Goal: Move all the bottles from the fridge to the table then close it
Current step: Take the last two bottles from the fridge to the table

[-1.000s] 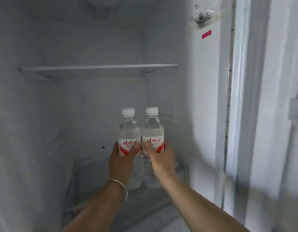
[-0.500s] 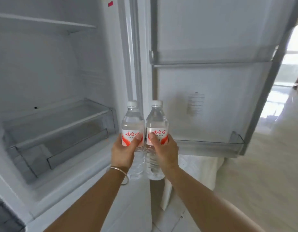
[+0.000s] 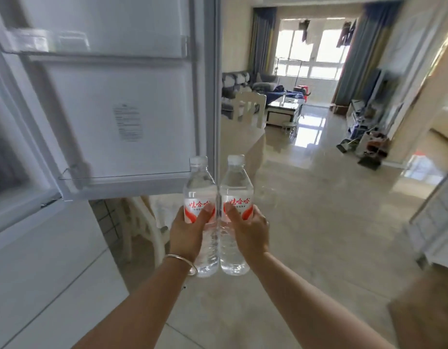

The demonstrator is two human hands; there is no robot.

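Glossy pale floor tiles stretch ahead of you beside the open fridge door, while your left hand is wrapped around the left bottle and your right hand around the right bottle, both upright, touching, held at chest level.

I see my left hand and right hand each gripping an upright water bottle, side by side at centre frame. The open fridge door fills the upper left, a bright living room the upper right.
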